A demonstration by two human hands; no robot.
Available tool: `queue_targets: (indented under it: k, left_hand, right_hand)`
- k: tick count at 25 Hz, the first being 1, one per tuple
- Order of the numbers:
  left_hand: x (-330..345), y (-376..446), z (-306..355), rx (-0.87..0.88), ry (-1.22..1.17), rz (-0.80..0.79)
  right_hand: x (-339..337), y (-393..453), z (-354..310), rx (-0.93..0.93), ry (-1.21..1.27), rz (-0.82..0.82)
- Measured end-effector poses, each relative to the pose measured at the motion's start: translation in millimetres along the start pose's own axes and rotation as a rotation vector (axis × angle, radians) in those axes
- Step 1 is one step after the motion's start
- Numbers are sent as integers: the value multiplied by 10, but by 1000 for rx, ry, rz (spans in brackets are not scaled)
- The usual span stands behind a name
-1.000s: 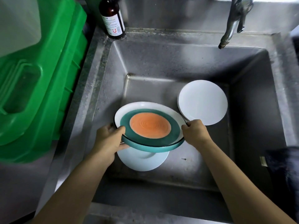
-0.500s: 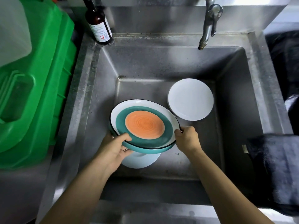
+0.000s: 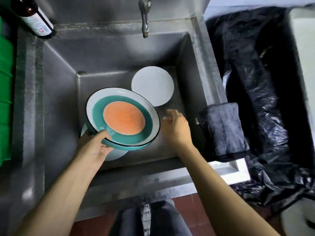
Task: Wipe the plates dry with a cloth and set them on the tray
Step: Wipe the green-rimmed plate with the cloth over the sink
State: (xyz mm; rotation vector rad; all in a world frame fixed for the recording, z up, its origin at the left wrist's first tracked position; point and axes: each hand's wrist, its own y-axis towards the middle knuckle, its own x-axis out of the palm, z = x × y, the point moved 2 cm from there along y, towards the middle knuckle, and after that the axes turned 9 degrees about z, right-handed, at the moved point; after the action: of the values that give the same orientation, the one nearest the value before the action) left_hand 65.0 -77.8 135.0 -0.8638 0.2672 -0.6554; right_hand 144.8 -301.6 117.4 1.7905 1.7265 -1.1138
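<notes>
Setting: stainless steel sink is seen from above, with a tap over its back edge and red floor tiles visible below its front edge.
Coloured plate: a plate with an orange centre, teal ring, white band and dark rim is held tilted above the sink's front-left part.
Left hand: the left hand grips the coloured plate at its near-left rim, thumb laid on the teal ring and fingers tucked underneath.
Right hand: the right hand is held with fingers loosely spread and nothing in it, just beside the coloured plate's right rim, clear of it.
White plate: a plain white plate lies on the sink floor toward the back-right corner.
Pale plate: a second pale plate lies on the sink floor, mostly hidden beneath the coloured plate and left hand.
Cloth: a dark folded cloth is draped over the sink's right edge, near the right hand.
Bottle: a brown labelled bottle stands at the sink's back-left corner.
Right side: a container lined with a black plastic bag sits beyond the sink's right edge.
Left side: a green plastic item is cut off by the frame's left border.
</notes>
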Motion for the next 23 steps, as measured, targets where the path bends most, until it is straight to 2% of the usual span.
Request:
queue_targets:
  k: [3, 5, 7, 10, 12, 15, 20, 21, 23]
  left_hand:
    - [147, -152, 6, 38, 21, -33]
    - [233, -241, 34, 37, 30, -54]
    - [319, -319, 65, 46, 58, -75]
    - [438, -434, 106, 60, 78, -106]
    - [485, -505, 136, 63, 77, -108]
    - [523, -612, 192, 75, 109, -122]
    - [538, -749, 255, 88, 133, -153]
    - [532, -765, 273, 99, 144, -154]
    - [515, -785, 289, 121, 178, -150]
  right_hand:
    - [-490, 9, 196, -174, -106, 353]
    - [-735, 8, 419, -162, -213, 468]
    - [-869, -11, 670, -66, -328, 456]
    - [-849, -80, 1051, 67, -524, 269]
    - [-786, -126, 1249, 44, -614, 235]
    - [-734, -126, 1363, -23, -636, 286]
    - [-710, -198, 1348, -118, -508, 314]
    - [-724, -202, 1327, -126, -424, 323]
    - [-821, -171, 1221, -51, -108, 376]
